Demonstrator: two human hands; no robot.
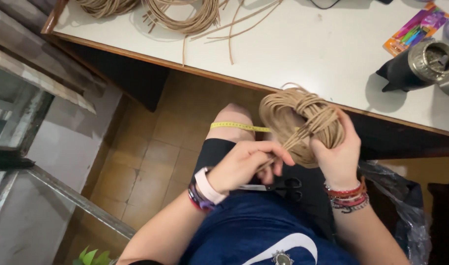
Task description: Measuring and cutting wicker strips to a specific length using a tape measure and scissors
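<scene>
— Two hands are recorded at the coil of tan cord (pixel 302 123), which is held over the lap, just below the table edge (pixel 195 72). How is each engaged?

— The right hand (pixel 338 156) is closed around the far side of the coil, thumb across the wrapped band; the coil is judged to be propped upright this way so the wraps stay together. The left hand (pixel 244 164) is pinched shut on a few loose strand ends (pixel 288 145) drawn down from the coil, apparently kept taut for binding.

— What lies beside the coil?

— A yellow tape measure (pixel 236 126) is draped over the knee, left of the coil. Black-handled scissors (pixel 283 185) are resting on the lap below it, presumably kept within reach. Further cord coils (pixel 185 14) and a coloured packet (pixel 415 28) are noted on the table above it, with a metal-topped container (pixel 425 61) to its upper right.

— What could not be verified?

— The scissor blades are covered by the left hand. The lower part of the coil is masked by both hands. The far coils are cut off by the top edge, and the dark plastic bag (pixel 406 206) to the lower right cannot be inspected for contents.
</scene>
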